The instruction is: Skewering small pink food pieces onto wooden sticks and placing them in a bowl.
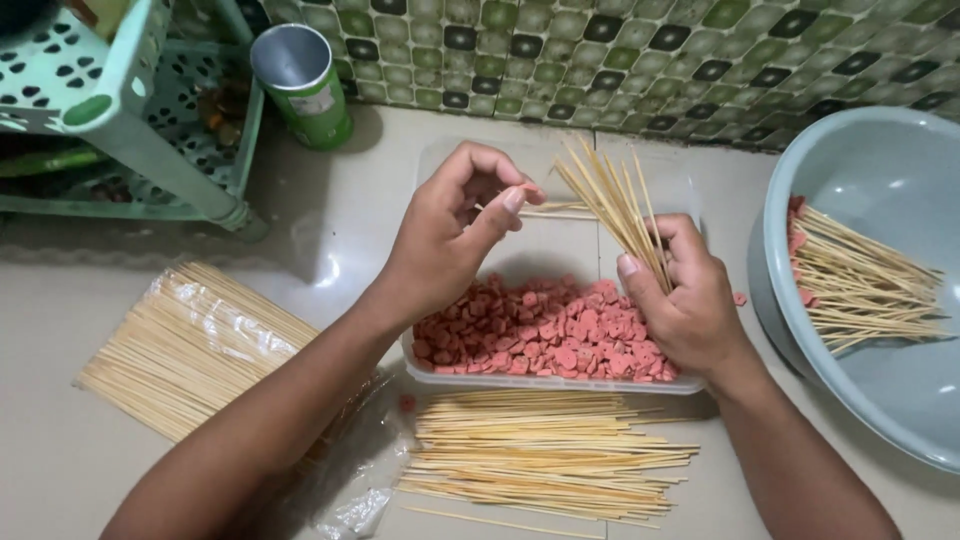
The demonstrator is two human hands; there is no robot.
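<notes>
Hands, two, bare, working over a clear plastic tray (430,365) set on the pale floor.

Left hand (450,240): raised above the tray's far, bare half; fingers curled together, thumb and forefinger pinched on what looks like a small pink sausage slice (527,187) at the fingertips, though it is too small to be sure. A single skewer (560,211) runs sideways from that pinch toward the other hand.

Sausage slices (545,340): pink-red rounds heaped in the near half of the tray, directly below and between both hands; the right hand lies closer to the heap.

Right hand (680,300): low, over the tray's right edge, closed around a bundle of bamboo skewers (610,200). Bundle fans up and away to the left, long axis slanting from the palm toward the tiled wall, its tips ending just beside the left fingertips.

Surroundings, left to right:
- green plastic rack (130,110), upper left;
- green cylindrical can (305,85), open top, against the wall;
- skewers in a clear wrapper (190,345), lying beside the left forearm;
- loose skewers (545,455), lengthwise left-right, just in front of the tray;
- grey-blue basin (870,380), far right, holding finished skewers (865,285) with pink pieces at their left ends.
</notes>
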